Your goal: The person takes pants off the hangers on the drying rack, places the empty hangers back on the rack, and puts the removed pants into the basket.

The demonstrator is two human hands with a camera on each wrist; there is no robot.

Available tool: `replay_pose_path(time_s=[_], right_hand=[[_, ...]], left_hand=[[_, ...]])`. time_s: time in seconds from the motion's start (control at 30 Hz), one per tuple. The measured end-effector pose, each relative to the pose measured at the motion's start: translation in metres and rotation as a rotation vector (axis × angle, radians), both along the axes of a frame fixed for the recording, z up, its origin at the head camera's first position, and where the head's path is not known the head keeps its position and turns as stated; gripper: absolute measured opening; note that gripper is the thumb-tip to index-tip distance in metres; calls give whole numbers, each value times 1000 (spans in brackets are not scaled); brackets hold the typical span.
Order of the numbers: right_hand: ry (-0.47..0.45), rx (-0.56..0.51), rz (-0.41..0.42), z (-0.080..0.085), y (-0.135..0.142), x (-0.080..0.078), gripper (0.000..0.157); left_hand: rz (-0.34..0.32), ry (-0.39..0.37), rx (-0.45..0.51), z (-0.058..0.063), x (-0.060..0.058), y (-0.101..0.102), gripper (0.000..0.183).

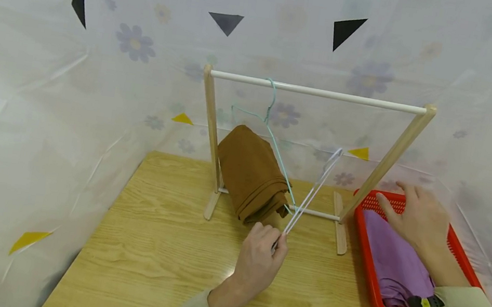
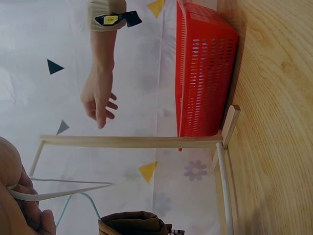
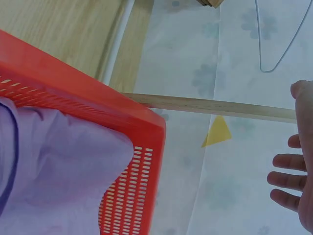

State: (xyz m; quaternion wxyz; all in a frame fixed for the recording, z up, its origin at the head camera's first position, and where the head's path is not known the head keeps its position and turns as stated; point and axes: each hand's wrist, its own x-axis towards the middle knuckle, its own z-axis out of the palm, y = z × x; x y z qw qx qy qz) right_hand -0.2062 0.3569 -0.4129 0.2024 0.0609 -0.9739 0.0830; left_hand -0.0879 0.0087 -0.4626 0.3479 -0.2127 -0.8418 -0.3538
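My left hand (image 1: 260,255) grips one end of a white clothes hanger (image 1: 306,204), which slants up and away in front of the rack. Behind it a pale teal hanger (image 1: 277,150) hooks over the rack's top bar, with a folded brown garment (image 1: 250,170) hanging on it. My right hand (image 1: 423,218) is raised over the red basket (image 1: 364,267), fingers spread and holding nothing; in the right wrist view its fingers (image 3: 288,181) are apart from the basket's corner. A folded purple garment (image 1: 394,253) lies inside the basket.
The clothes rack has a white top bar (image 1: 353,99) and wooden side posts (image 1: 388,163), standing on a wood-grain table (image 1: 150,261). Its right foot (image 1: 339,235) is close to the basket. A pale flowered sheet (image 1: 141,91) encloses the back and sides.
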Motion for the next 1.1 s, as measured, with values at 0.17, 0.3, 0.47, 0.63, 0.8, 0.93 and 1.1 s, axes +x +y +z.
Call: replay_pose_path(time_s=[0.17,0.3,0.47,0.63,0.8,0.93,1.1], right_hand=[[170,19,19,2,-5,-12,62],[331,26,60,-1,-5,-24,61],[419,44,84,-3,-5,-36,69],[443,66,72,-2,-6,-46,67],[492,91,74,-3,-7,-57,68],[549,144,74,-4,-7,-65,76],[591,191,76,-5,-8,-73,81]], left_hand=[[-3,0,4,0,0,0,36],[-2,8,3,0,0,0,36],[-4,4,2,0,-1,0,35],[1,15,4,-1,-2,1,36],[4,5,7,-1,-1,1,36],[5,6,8,0,-1,1,37],[5,3,18,-1,-1,1,37]])
